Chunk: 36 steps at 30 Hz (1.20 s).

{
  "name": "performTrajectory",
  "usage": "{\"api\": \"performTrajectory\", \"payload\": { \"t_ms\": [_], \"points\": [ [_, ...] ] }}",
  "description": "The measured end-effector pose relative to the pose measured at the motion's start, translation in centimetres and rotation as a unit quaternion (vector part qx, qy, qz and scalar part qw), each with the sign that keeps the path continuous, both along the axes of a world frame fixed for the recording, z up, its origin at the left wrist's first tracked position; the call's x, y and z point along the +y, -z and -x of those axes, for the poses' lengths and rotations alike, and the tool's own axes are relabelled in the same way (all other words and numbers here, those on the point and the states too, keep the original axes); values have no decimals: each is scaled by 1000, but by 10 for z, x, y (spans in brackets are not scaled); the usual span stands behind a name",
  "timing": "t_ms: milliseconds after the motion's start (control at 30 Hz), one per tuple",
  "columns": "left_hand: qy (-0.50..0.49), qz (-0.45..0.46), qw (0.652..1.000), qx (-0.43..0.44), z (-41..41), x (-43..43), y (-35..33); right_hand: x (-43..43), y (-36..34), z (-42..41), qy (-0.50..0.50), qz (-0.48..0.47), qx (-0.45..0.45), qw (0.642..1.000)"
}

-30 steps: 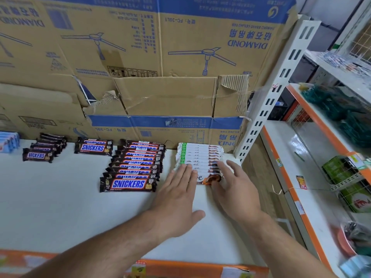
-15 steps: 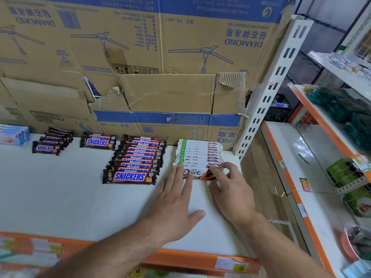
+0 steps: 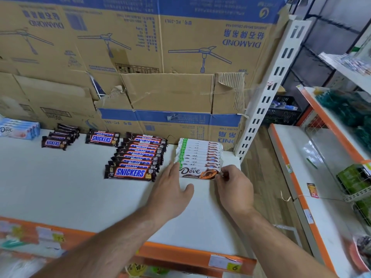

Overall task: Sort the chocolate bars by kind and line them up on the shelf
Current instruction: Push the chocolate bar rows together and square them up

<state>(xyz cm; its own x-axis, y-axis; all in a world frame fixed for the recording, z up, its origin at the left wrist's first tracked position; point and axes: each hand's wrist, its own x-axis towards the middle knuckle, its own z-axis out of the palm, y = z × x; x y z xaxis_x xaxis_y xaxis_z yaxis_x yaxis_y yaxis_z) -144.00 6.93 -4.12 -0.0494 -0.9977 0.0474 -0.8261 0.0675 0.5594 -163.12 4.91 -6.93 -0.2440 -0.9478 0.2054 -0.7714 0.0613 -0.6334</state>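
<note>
Pinching the right end of the front Dove bar, the right hand is curling its thumb and fingertips around the wrapper's crimped edge. The left hand is lying flat on the shelf, fingers straight and together, their tips touching the bar's left end, thumb spread toward the right.

In the head view, that bar is sitting at the front of the white Dove row, which is running back to the cardboard boxes behind the shelf. Just left of it, with a narrow gap between, the long Snickers row is lying parallel. Further left, a short Snickers stack, the small Snickers bars and the blue Dove bars are lining the back. The Dove row is reaching close to the shelf's right edge, near the slotted upright. Bare white surface is stretching from the rows forward to the orange front lip.
</note>
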Motion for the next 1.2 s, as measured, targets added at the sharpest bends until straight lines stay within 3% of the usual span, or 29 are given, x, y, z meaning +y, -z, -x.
{"api": "performTrajectory", "payload": {
  "t_ms": [300,633,1200],
  "points": [
    [-4,11,999,34,-6,-2,5,1,-1,-1,11,-10,-9,1000],
    [-62,-13,971,230,-13,-18,1,1,-3,-5,33,-23,-14,999],
    [-51,-26,973,223,-17,-26,8,1,0,-8,50,-9,-3,999]
  ]
}}
